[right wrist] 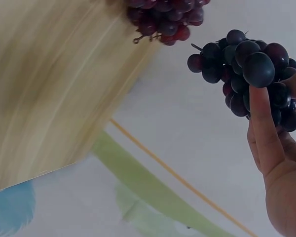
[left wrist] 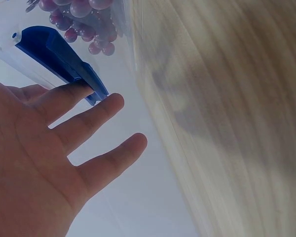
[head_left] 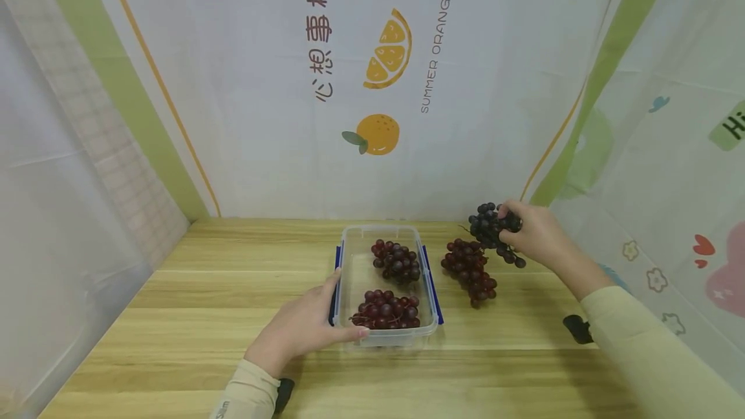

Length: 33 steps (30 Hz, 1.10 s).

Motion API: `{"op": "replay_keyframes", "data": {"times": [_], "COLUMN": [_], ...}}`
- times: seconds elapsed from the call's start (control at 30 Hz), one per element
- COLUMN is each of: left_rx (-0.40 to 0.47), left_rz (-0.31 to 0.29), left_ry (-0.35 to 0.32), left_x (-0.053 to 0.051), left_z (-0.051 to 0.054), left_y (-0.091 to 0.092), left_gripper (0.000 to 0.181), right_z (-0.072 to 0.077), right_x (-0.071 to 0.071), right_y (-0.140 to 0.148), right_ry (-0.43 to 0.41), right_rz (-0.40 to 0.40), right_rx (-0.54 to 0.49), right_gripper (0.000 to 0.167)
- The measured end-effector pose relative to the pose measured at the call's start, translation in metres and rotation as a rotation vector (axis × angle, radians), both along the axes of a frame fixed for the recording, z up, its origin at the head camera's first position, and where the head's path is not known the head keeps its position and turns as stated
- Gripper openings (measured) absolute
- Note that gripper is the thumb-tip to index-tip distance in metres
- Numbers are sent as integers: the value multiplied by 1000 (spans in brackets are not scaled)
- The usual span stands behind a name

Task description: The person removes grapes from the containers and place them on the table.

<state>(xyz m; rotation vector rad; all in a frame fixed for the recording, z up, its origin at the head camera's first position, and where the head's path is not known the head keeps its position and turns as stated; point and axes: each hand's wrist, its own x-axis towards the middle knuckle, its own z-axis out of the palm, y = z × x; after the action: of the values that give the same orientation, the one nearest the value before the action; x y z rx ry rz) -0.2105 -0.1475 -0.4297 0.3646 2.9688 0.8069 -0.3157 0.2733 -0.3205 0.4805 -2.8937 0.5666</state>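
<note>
A clear plastic food box point(head_left: 388, 335) with blue side clips stands on the table. Inside it lie two bunches of red grapes, one at the back point(head_left: 397, 262) and one at the front point(head_left: 387, 309). My left hand point(head_left: 305, 319) rests against the box's front left corner, thumb along the front rim; in the left wrist view its fingers are spread beside a blue clip point(left wrist: 61, 54). Right of the box, my right hand point(head_left: 532, 231) pinches a bunch of dark grapes point(right wrist: 237, 69). Just below that bunch, another bunch of red grapes point(head_left: 468, 270) lies on the table.
The wooden table point(head_left: 192, 315) ends at a white cloth point(head_left: 262, 147) printed with oranges. More printed cloth point(head_left: 669, 225) hangs on the right, and a pale curtain point(head_left: 70, 180) on the left.
</note>
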Motion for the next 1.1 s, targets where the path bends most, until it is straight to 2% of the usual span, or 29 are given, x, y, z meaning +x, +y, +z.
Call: {"op": "replay_keyframes", "data": {"times": [0.67, 1.1], "left_rx": [-2, 12], "left_rz": [3, 5], "left_ry": [-11, -7], "left_x": [1, -1], "left_z": [2, 1], "left_y": [1, 1], "left_gripper": [136, 136], "right_z": [-29, -47], "right_x": [-12, -22], "right_y": [40, 72], "right_ry": [-26, 40], "right_rz": [-56, -109], "right_rx": [13, 100], "right_gripper": [32, 27]}}
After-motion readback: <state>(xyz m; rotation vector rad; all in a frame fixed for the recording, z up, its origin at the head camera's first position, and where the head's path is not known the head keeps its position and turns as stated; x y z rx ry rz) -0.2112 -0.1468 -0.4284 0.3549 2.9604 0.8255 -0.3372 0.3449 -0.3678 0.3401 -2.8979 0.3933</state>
